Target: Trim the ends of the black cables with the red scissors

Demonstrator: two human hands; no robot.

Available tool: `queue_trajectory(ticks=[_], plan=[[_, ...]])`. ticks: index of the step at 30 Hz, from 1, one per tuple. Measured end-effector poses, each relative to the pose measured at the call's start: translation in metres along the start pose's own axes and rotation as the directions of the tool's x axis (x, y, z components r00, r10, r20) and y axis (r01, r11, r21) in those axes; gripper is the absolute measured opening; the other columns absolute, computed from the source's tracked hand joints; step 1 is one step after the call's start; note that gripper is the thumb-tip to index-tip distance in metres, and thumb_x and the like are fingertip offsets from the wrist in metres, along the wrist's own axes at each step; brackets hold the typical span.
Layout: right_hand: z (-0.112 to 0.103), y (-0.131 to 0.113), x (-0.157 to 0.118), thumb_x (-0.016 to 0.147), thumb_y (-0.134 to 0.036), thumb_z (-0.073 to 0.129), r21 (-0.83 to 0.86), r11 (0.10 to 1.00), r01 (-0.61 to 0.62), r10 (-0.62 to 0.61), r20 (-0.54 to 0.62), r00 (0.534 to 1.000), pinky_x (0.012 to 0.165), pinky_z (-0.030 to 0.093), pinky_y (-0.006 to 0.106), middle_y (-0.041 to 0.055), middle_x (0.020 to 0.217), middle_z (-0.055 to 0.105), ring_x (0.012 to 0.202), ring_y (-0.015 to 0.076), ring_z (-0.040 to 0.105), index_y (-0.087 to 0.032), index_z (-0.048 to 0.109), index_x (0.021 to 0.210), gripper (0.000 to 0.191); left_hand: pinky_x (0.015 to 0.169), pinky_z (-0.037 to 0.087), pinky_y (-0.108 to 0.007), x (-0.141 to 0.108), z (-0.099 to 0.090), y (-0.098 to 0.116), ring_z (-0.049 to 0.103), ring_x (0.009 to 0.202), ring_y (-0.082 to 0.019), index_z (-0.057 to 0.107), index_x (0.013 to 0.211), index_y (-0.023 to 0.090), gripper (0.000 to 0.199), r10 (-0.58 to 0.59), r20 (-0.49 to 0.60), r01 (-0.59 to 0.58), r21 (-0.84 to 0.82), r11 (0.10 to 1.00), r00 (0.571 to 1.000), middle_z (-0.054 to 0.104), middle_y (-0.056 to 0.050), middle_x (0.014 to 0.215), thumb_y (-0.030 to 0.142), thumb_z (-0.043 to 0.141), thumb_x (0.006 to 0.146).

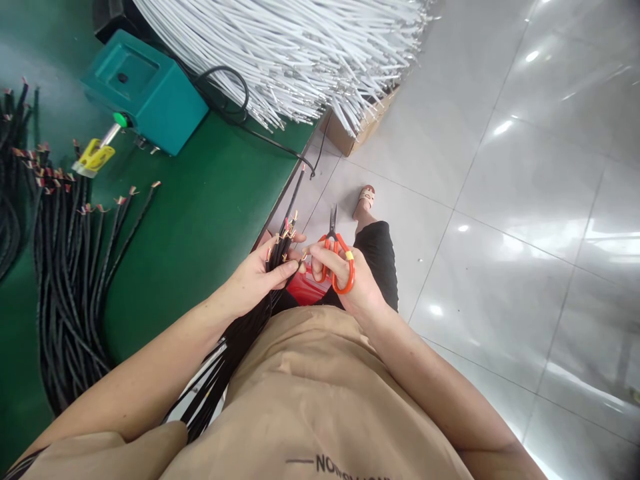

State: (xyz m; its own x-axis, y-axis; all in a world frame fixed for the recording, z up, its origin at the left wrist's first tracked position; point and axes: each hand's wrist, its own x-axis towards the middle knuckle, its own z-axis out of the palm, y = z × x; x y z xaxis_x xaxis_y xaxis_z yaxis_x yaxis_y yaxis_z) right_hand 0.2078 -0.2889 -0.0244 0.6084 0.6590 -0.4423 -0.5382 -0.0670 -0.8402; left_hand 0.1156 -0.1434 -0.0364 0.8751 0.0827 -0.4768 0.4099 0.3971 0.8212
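A worker's left hand (263,270) grips a bundle of black cables (253,320) just left of center, the thumb pressed down over the strands and the fingers curled behind, close to the cut ends where colored inner wires show. The bundle trails away toward 7 o'clock, past a tan shirt (320,387). Just beside it at 3 o'clock, the right hand (357,283) holds orange-handled scissors (332,235), blades nearly together and pointing to 12 o'clock. Its fingers are bent around the handles, the forefinger reaching toward one cable end; whether it touches cannot be told.

At 9 o'clock from the hands, more black cables (70,280) lie heaped on a green table (175,267). A teal machine (145,87) stands at 10 o'clock, a yellow fitting (95,158) jutting from its side. White cables (300,53) spread across 12 o'clock, above a cardboard box (367,120) at 1 o'clock. Glossy floor tiles (500,280) stretch toward 3 o'clock.
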Motion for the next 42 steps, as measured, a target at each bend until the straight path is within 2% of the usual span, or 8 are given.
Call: queue_trajectory(ticks=[8, 13, 19, 30, 33, 36, 39, 42], plan=[[-0.001, 0.000, 0.000, 0.077, -0.036, 0.062, -0.065, 0.997, -0.037, 0.033, -0.051, 0.998, 0.057, 0.039, 0.024, -0.0032, 0.055, 0.051, 0.055, 0.0096, 0.047, -0.018, 0.057, 0.060, 0.025, 0.044, 0.027, -0.015, -0.001, 0.002, 0.002, 0.037, 0.055, -0.004, 0.060, 0.114, 0.027, 0.039, -0.014, -0.001, 0.014, -0.010, 1.000, 1.000, 0.052, 0.002, 0.082, 0.029, 0.070, 0.076], [0.000, 0.002, -0.008, 0.077, -0.036, 0.063, -0.125, 0.992, -0.017, -0.003, -0.158, 0.987, 0.055, 0.037, 0.024, -0.0042, 0.053, 0.051, 0.053, 0.0087, 0.044, -0.018, 0.062, 0.066, 0.021, 0.043, 0.027, -0.014, -0.002, 0.002, 0.002, 0.035, 0.053, -0.002, 0.066, 0.105, 0.024, 0.031, -0.051, -0.034, 0.050, -0.033, 0.998, 0.998, 0.049, 0.002, 0.082, 0.029, 0.071, 0.076], [0.006, 0.004, -0.014, 0.076, -0.028, 0.063, -0.195, 0.979, 0.061, -0.106, -0.232, 0.967, 0.062, 0.043, 0.024, 0.0002, 0.072, 0.065, 0.063, 0.0112, 0.053, -0.018, 0.069, 0.075, 0.012, 0.045, 0.032, -0.013, -0.002, 0.002, 0.001, 0.039, 0.056, -0.003, 0.065, 0.105, 0.025, 0.029, -0.050, -0.058, 0.051, 0.009, 0.999, 0.997, 0.050, 0.002, 0.084, 0.030, 0.070, 0.077], [0.005, 0.009, -0.014, 0.080, -0.028, 0.060, -0.404, 0.899, 0.167, -0.259, -0.185, 0.948, 0.059, 0.042, 0.024, -0.0002, 0.072, 0.065, 0.062, 0.0117, 0.055, -0.019, 0.066, 0.078, 0.011, 0.047, 0.035, -0.018, -0.002, 0.002, 0.001, 0.041, 0.051, -0.004, 0.068, 0.106, 0.020, 0.036, -0.028, -0.118, 0.042, 0.121, 0.992, 0.993, 0.055, 0.001, 0.076, 0.034, 0.072, 0.073], [-0.001, 0.008, -0.019, 0.081, -0.028, 0.058, -0.579, 0.790, 0.202, -0.336, -0.134, 0.932, 0.060, 0.041, 0.026, 0.0014, 0.074, 0.064, 0.064, 0.0126, 0.054, -0.019, 0.061, 0.072, 0.013, 0.047, 0.036, -0.019, -0.001, 0.002, 0.002, 0.041, 0.052, -0.004, 0.069, 0.106, 0.019, 0.037, -0.016, -0.125, 0.034, 0.147, 0.989, 0.992, 0.058, 0.000, 0.081, 0.034, 0.073, 0.073], [-0.010, 0.009, -0.026, 0.080, -0.030, 0.058, -0.819, 0.523, 0.235, -0.399, 0.009, 0.917, 0.059, 0.036, 0.028, 0.0012, 0.067, 0.058, 0.058, 0.0119, 0.046, -0.019, 0.052, 0.064, 0.020, 0.050, 0.038, -0.020, -0.002, 0.004, 0.004, 0.045, 0.056, -0.005, 0.070, 0.105, 0.019, 0.037, -0.016, -0.152, 0.044, 0.187, 0.981, 0.988, 0.062, -0.003, 0.088, 0.035, 0.074, 0.072], [-0.016, 0.013, -0.032, 0.081, -0.026, 0.054, -0.946, 0.220, 0.238, -0.426, 0.127, 0.896, 0.061, 0.031, 0.030, 0.0011, 0.066, 0.055, 0.057, 0.0118, 0.041, -0.018, 0.054, 0.067, 0.016, 0.058, 0.043, -0.021, -0.003, 0.007, 0.007, 0.055, 0.069, -0.011, 0.072, 0.101, 0.018, 0.034, -0.010, -0.202, 0.059, 0.239, 0.969, 0.979, 0.066, -0.005, 0.093, 0.033, 0.075, 0.070], [-0.018, 0.016, -0.035, 0.082, -0.027, 0.052, -0.975, 0.055, 0.217, -0.426, 0.174, 0.888, 0.062, 0.030, 0.030, 0.0033, 0.072, 0.058, 0.062, 0.0135, 0.045, -0.017, 0.058, 0.073, 0.014, 0.069, 0.047, -0.024, -0.003, 0.009, 0.010, 0.060, 0.082, -0.015, 0.073, 0.099, 0.019, 0.032, 0.010, -0.212, 0.052, 0.283, 0.958, 0.977, 0.068, -0.005, 0.092, 0.030, 0.075, 0.070]])
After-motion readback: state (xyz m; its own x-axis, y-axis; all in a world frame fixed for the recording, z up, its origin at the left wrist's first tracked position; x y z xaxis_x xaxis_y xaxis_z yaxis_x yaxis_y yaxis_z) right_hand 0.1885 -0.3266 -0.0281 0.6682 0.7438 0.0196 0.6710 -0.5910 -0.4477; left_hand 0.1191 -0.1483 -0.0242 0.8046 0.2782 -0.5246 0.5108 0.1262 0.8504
